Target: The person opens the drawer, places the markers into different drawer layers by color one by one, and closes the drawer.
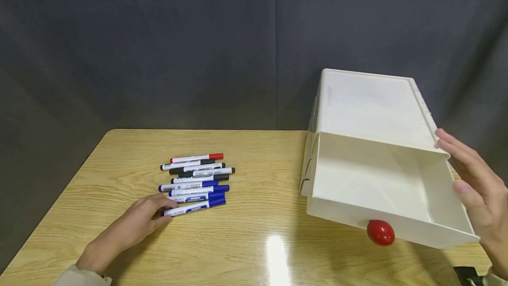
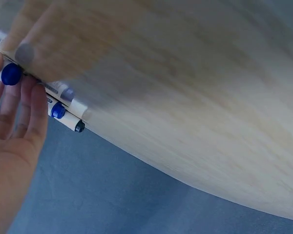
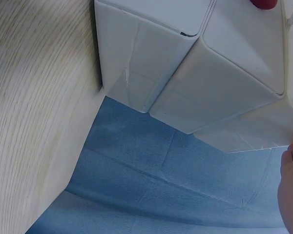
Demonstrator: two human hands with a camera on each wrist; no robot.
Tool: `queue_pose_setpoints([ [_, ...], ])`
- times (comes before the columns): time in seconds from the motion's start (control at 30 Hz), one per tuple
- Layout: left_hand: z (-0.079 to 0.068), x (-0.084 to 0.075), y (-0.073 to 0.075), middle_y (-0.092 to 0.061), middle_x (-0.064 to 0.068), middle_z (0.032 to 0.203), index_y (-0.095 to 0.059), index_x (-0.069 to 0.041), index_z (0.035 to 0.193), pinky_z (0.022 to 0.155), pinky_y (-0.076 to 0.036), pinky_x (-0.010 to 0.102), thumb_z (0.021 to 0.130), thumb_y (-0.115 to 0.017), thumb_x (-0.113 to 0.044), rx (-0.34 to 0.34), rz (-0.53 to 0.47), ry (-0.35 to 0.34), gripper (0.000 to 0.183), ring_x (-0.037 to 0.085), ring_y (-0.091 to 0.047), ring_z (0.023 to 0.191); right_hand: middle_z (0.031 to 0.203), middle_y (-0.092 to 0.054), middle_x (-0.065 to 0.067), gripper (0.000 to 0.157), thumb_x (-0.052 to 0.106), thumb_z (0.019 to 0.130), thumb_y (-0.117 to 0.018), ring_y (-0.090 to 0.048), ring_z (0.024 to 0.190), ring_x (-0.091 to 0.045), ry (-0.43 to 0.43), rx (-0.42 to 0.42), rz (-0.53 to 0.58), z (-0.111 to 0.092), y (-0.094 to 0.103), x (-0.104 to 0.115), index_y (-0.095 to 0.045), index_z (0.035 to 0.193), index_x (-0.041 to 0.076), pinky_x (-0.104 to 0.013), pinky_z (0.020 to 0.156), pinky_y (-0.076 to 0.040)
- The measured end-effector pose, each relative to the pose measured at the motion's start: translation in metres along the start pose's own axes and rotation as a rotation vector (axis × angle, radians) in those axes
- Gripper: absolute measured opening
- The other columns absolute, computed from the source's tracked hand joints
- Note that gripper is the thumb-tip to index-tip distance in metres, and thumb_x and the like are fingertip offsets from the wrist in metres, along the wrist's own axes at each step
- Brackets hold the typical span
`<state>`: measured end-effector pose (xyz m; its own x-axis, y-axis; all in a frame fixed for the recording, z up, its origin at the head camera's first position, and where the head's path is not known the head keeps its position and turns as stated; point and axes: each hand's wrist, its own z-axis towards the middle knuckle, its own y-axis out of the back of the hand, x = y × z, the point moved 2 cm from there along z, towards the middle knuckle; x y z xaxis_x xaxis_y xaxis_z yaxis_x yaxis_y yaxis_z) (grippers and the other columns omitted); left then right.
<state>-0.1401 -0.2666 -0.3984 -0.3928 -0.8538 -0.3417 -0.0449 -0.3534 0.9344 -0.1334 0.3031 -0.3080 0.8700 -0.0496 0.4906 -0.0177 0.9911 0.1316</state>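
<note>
A person's left hand (image 1: 136,220) is at the near edge of a row of markers, its thumb and fingers apparently pinching the left end of the nearest blue marker (image 1: 194,207). That marker lies on the surface (image 1: 238,250), its cap pointing away to the right of those fingers. Just beyond the fingertips lie the other markers (image 1: 197,190), close together: blue caps nearest, then black, with one red farthest off. The right hand (image 1: 484,193) has its fingers extended and holding nothing, the thumb apart from them. Its fingertips are at the cabinet (image 1: 369,105), touching or just beside its right edge; I cannot tell which. To the left of the thumb is a pulled-out drawer (image 1: 341,213), hollow and bare inside.

What could go wrong: the left grip sits at one end of the marker, so the capped end could droop or swing. Neighbours lie so near the fingertips that a careless knuckle could set them rolling, being round. A hard push from the right fingers might shift the cabinet or jar the drawer.

The markers are slim cylinders with white printed barrels. Cabinet and drawer look like smooth, off-white plastic with rounded edges; the knob (image 1: 381,233) is a glossy red oval. The surface has pale wood grain and a bright glare streak.
</note>
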Motion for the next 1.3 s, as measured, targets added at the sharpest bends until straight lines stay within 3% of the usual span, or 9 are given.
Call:
queue_pose_setpoints([
  [0.13, 0.0, -0.002, 0.0, -0.072, 0.006, 0.107, -0.074, -0.013, 0.1, 0.085, -0.056, 0.045, 0.083, -0.077, -0.006, -0.005, -0.006, 0.018, 0.019, 0.023, -0.067, 0.101, 0.145, -0.054, -0.018, 0.041, 0.0, 0.092, -0.054, -0.051, 0.136, -0.019, -0.01, 0.002, -0.032, -0.001, 0.002, 0.0, -0.054, 0.128, -0.019, -0.019, 0.115, -0.036],
  [0.4, 0.0, -0.008, 0.003, -0.074, 0.006, 0.104, -0.076, -0.014, 0.1, 0.088, -0.056, 0.048, 0.083, -0.077, -0.004, -0.038, -0.038, 0.037, 0.02, 0.027, -0.069, 0.102, 0.145, -0.054, -0.017, 0.041, 0.002, 0.093, -0.054, -0.051, 0.136, -0.018, -0.006, 0.004, -0.1, -0.003, 0.004, -0.002, -0.054, 0.128, -0.018, -0.019, 0.115, -0.036],
  [0.7, 0.002, -0.019, 0.008, -0.075, 0.002, 0.103, -0.077, -0.015, 0.102, 0.081, -0.059, 0.039, 0.084, -0.076, -0.004, -0.09, -0.054, -0.003, 0.022, 0.022, -0.069, 0.1, 0.144, -0.055, -0.019, 0.041, 0.001, 0.092, -0.055, -0.051, 0.136, -0.02, 0.023, 0.006, -0.02, -0.001, 0.001, -0.001, -0.054, 0.127, -0.019, -0.019, 0.115, -0.037],
  [1.0, 0.003, -0.037, 0.014, -0.075, -0.002, 0.105, -0.076, -0.017, 0.102, 0.087, -0.058, 0.042, 0.081, -0.077, 0.0, -0.205, -0.09, -0.117, 0.027, 0.021, -0.07, 0.102, 0.142, -0.055, -0.021, 0.04, -0.002, 0.091, -0.053, -0.052, 0.135, -0.022, 0.056, -0.001, 0.021, 0.002, -0.004, 0.0, -0.054, 0.126, -0.021, -0.02, 0.115, -0.037],
  [1.17, 0.005, -0.045, 0.018, -0.076, -0.004, 0.101, -0.076, -0.013, 0.102, 0.081, -0.06, 0.034, 0.078, -0.079, 0.003, -0.308, -0.064, -0.226, 0.029, 0.015, -0.069, 0.095, 0.142, -0.055, -0.022, 0.039, -0.003, 0.09, -0.052, -0.052, 0.135, -0.022, 0.063, -0.008, 0.043, 0.003, -0.006, 0.0, -0.054, 0.125, -0.021, -0.021, 0.115, -0.037],
  [1.3, 0.006, -0.048, 0.021, -0.076, -0.003, 0.098, -0.076, -0.011, 0.101, 0.083, -0.056, 0.019, 0.077, -0.079, 0.003, -0.37, -0.074, -0.272, 0.028, 0.014, -0.069, 0.093, 0.142, -0.056, -0.022, 0.04, -0.002, 0.09, -0.053, -0.052, 0.135, -0.022, 0.065, -0.009, 0.033, 0.004, -0.006, 0.0, -0.054, 0.125, -0.021, -0.021, 0.115, -0.037],
])
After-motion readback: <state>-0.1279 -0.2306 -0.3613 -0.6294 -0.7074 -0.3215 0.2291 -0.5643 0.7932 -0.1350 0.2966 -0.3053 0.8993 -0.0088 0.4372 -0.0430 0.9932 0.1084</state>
